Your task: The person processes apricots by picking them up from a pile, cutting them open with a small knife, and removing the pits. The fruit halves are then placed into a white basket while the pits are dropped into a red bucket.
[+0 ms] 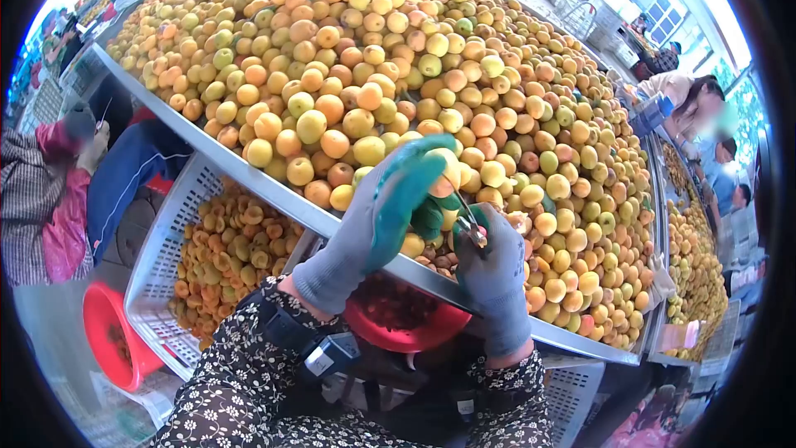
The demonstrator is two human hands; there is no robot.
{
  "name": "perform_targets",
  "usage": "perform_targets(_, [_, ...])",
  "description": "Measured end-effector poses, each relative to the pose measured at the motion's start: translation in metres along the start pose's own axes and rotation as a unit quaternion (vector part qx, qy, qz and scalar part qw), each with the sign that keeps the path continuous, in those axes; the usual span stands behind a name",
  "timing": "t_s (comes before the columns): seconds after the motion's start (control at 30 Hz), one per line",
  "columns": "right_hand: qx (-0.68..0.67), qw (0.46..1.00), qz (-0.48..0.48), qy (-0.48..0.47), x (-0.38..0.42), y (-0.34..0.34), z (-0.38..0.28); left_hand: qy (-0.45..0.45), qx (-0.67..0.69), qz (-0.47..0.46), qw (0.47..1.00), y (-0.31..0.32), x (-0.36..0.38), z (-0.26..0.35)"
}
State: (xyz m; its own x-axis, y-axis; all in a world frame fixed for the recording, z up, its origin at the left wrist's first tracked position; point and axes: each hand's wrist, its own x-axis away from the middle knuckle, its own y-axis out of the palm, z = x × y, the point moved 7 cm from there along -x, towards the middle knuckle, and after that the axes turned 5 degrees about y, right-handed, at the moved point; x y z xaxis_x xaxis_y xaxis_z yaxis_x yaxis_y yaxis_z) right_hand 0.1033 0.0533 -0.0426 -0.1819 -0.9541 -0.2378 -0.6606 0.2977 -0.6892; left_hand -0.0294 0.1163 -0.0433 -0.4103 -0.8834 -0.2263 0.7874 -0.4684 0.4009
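Observation:
My left hand point(390, 203), in a grey glove with a green coated palm, is closed around a yellow-orange apricot point(450, 172) above the near edge of the metal table. In my right hand point(496, 264), also gloved, is a small knife point(470, 217) with a thin metal blade. Its tip points up at the apricot and seems to touch it; the handle is mostly hidden by my fingers. Beyond both hands spreads a deep heap of whole apricots point(332, 75). Directly below them is a red basin point(406, 332) with dark reddish bits inside.
A white plastic crate point(162, 257) of split apricots point(232, 253) stands at lower left, beside a red bucket point(124, 348). The metal table rim point(249, 178) runs in front of me. Co-workers sit at left and right; another crate point(572, 394) is at lower right.

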Motion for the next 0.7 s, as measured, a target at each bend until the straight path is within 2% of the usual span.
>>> perform_targets(0.1, [-0.024,0.999,0.016,0.016,0.001,-0.009,0.002,0.014,0.017,0.002,1.000,0.016,0.002,0.004])
perform_targets(0.13, [-0.009,1.000,0.007,0.022,0.001,-0.010,0.003,-0.016,0.019,-0.059,0.998,0.016,0.001,-0.001])
perform_targets(0.17, [0.005,1.000,0.001,0.021,-0.004,-0.009,0.006,-0.012,0.014,-0.064,0.998,0.015,-0.005,-0.002])
perform_targets(0.23, [-0.002,1.000,0.001,0.028,-0.002,-0.008,0.010,-0.025,-0.014,-0.045,0.999,0.012,-0.007,-0.007])
perform_targets(0.27, [0.012,0.999,0.001,0.031,-0.002,-0.008,0.010,0.047,-0.038,-0.042,0.997,0.013,-0.011,-0.008])
perform_targets(0.4, [0.068,0.997,0.013,0.038,-0.002,-0.008,0.014,0.022,-0.006,-0.044,0.999,0.006,-0.006,-0.037])
perform_targets(0.43, [0.065,0.997,0.014,0.040,-0.003,-0.008,0.016,0.105,-0.153,-0.045,0.982,0.002,0.000,-0.041])
perform_targets(0.47, [0.081,0.996,0.017,0.032,-0.004,-0.007,0.017,0.185,-0.295,-0.045,0.936,0.006,0.004,-0.033])
perform_targets(0.5, [0.098,0.995,0.021,0.024,-0.005,-0.008,0.017,0.185,-0.296,-0.047,0.936,0.007,0.003,-0.033])
perform_targets(0.57, [0.091,0.995,0.018,0.029,-0.004,-0.009,0.016,0.191,-0.177,-0.093,0.961,0.015,-0.001,-0.027])
perform_targets(0.6, [0.084,0.996,0.013,0.035,-0.004,-0.008,0.016,0.191,-0.179,-0.094,0.961,0.014,-0.002,-0.026])
perform_targets(0.63, [0.083,0.996,0.014,0.035,-0.005,-0.009,0.016,0.265,-0.316,-0.085,0.907,0.016,0.001,-0.018])
perform_targets(0.67, [0.075,0.997,0.016,0.030,-0.004,-0.009,0.015,0.331,-0.444,-0.073,0.829,0.020,0.006,-0.012])
perform_targets(0.7, [0.067,0.997,0.016,0.025,-0.004,-0.008,0.014,0.330,-0.444,-0.074,0.830,0.020,0.006,-0.014])
